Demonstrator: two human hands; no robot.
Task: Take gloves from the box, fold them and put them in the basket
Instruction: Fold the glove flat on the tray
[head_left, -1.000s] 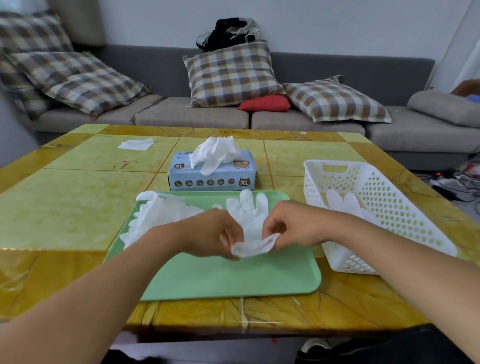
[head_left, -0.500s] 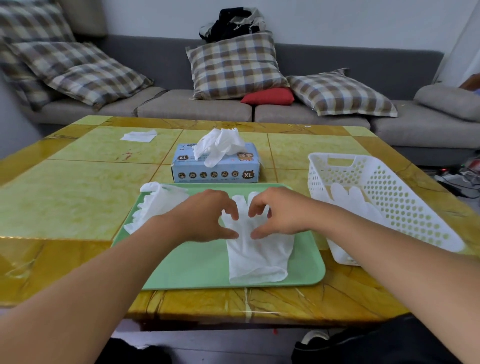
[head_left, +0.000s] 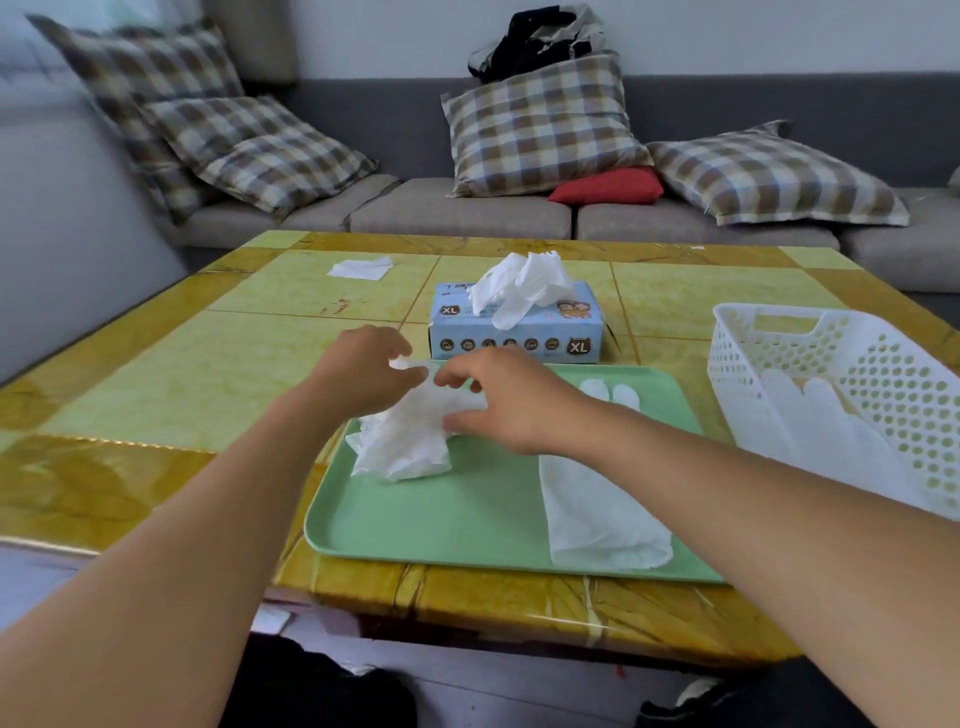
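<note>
box behind tray, basket right of tray

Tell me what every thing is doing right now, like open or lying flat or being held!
Glove box: open on top, gloves poking out.
Crumpled glove: on the tray, bunched up, held by both hands.
Flat glove: lying spread out on the tray, not yet folded.
Tray: flat on the table.
Basket: upright, gloves inside.
Left hand: pinching the crumpled glove.
Right hand: fingers curled on the crumpled glove.
</note>
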